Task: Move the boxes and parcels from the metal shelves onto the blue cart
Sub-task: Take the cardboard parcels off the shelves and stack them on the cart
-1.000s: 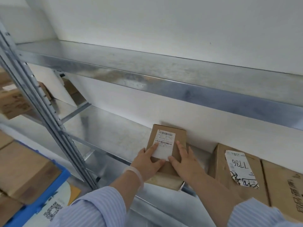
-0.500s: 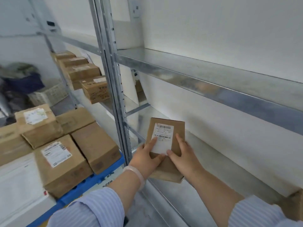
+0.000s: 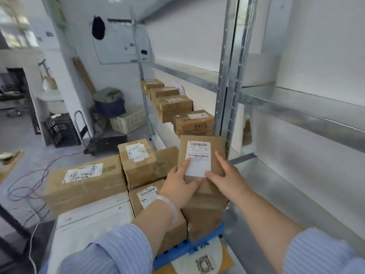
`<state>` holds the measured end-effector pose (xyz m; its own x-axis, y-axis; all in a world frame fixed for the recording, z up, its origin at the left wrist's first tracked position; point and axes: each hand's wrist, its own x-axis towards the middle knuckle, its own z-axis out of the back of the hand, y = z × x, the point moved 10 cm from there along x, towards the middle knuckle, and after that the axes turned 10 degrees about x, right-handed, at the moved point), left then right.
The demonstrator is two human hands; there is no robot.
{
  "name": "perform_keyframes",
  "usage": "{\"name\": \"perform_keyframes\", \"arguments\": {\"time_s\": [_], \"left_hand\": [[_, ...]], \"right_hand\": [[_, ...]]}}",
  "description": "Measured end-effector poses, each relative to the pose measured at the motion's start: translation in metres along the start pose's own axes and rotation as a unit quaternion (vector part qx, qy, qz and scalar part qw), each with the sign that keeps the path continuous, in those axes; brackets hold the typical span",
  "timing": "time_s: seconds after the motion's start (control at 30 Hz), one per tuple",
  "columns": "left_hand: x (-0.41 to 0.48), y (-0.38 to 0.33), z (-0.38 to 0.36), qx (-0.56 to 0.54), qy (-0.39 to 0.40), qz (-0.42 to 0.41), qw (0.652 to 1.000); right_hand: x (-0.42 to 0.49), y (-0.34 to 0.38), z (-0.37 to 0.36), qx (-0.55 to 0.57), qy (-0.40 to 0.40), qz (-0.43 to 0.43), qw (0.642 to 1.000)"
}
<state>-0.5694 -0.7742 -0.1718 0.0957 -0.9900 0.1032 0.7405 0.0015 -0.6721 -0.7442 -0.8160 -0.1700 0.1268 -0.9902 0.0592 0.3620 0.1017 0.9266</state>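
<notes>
I see the small labelled box (image 3: 199, 153) held tilted over the stacked parcels (image 3: 85, 180) on the blue cart (image 3: 177, 252), just left of the shelf upright (image 3: 231, 76). Left hand (image 3: 180, 186) grips its near-left edge, thumb on the label. Right hand (image 3: 227, 177) clasps the right side, fingers curled round it. More boxes (image 3: 174, 103) line the far shelf.

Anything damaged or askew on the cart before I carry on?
The labelled box at the back of the cart looks crumpled: its front is creased and dented. The held box looks sound; nothing spilled.
</notes>
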Motion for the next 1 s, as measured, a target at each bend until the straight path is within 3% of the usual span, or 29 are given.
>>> {"name": "perform_keyframes", "arguments": {"time_s": [0.4,0.73,0.83,1.0], "left_hand": [[0.049,0.062,0.027,-0.006,0.028,-0.005,1.000],[0.100,0.075,0.048,0.178,-0.023,-0.011,0.984],[0.116,0.094,0.057,0.251,-0.074,0.025,0.965],[0.132,0.127,0.038,0.293,-0.046,0.086,0.951]], "right_hand": [[0.085,0.005,-0.058,-0.022,0.037,-0.032,0.999],[0.180,-0.009,-0.077,-0.029,0.108,-0.049,0.992],[0.206,-0.017,-0.090,-0.029,0.137,-0.056,0.989],[0.240,-0.023,-0.119,-0.037,0.199,-0.041,0.978]]}}
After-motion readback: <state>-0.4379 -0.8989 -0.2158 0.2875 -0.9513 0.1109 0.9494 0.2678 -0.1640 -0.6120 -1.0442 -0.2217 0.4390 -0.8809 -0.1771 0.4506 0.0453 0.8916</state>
